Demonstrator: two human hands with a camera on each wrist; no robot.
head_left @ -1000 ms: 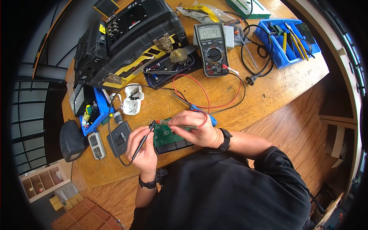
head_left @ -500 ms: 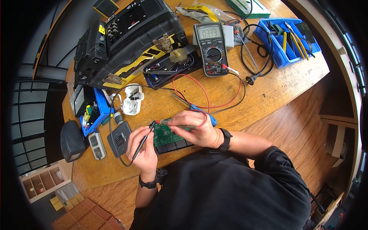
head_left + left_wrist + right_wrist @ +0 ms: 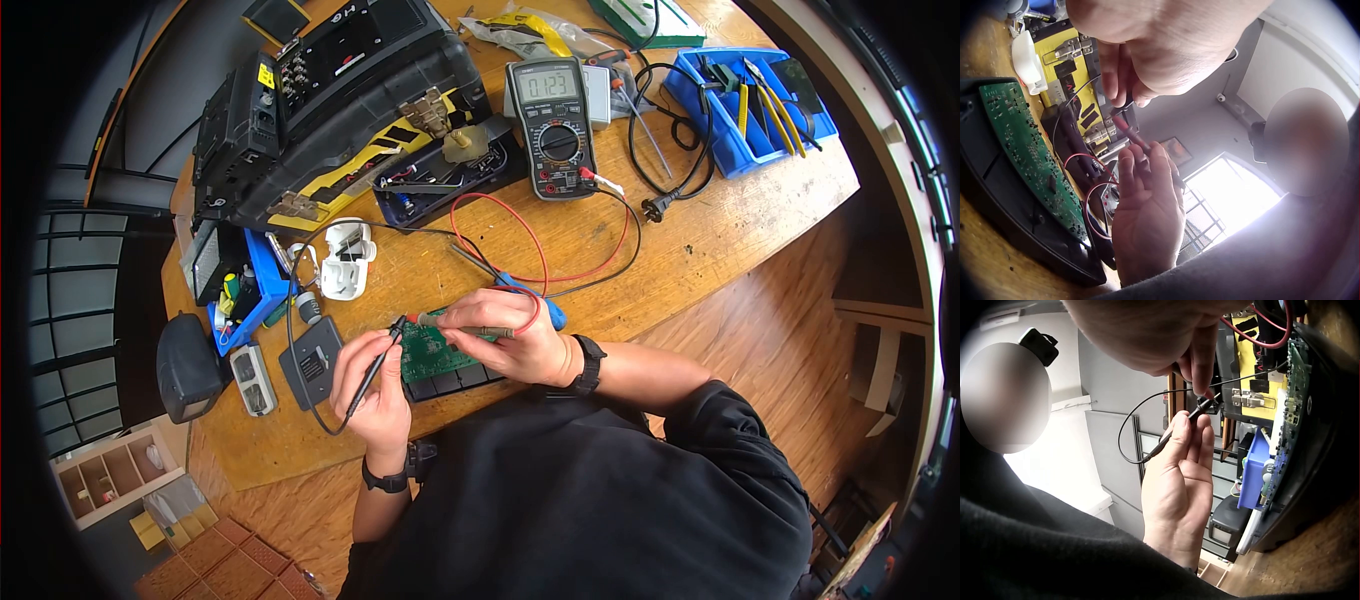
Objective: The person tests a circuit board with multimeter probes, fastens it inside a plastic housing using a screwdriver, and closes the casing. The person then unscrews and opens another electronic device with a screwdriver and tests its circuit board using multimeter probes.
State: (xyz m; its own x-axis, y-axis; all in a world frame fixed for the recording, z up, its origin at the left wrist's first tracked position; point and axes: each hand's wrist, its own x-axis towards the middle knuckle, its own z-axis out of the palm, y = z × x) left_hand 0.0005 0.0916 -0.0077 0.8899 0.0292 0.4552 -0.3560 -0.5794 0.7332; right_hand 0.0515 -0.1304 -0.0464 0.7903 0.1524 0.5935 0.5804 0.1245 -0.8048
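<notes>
The left hand (image 3: 372, 392) pinches a black probe (image 3: 366, 384), its cable looping down and left. In the right hand (image 3: 520, 338) is a probe (image 3: 483, 329) with a red tip and a red lead. Both probe tips come together above the left part of a green circuit board (image 3: 428, 352); whether they touch, I cannot tell. In the left wrist view the board (image 3: 1029, 150) lies in a black housing (image 3: 997, 194), away from the probes. Behind the hands a multimeter (image 3: 549, 128) has its display lit, reading about 0.123.
A large black case (image 3: 350, 110) stands at the back left, a dark tray (image 3: 440, 205) before it. Blue bins (image 3: 745, 150) (image 3: 262, 285), a white earphone-like case (image 3: 347, 262), a blue-handled screwdriver (image 3: 553, 312), a grey box (image 3: 312, 362) and a black plug cable (image 3: 656, 207) lie around.
The multimeter reading has gone from about 0.284 to 0.333 and now about 0.123. Both hands stay almost where they were, with the probes.
</notes>
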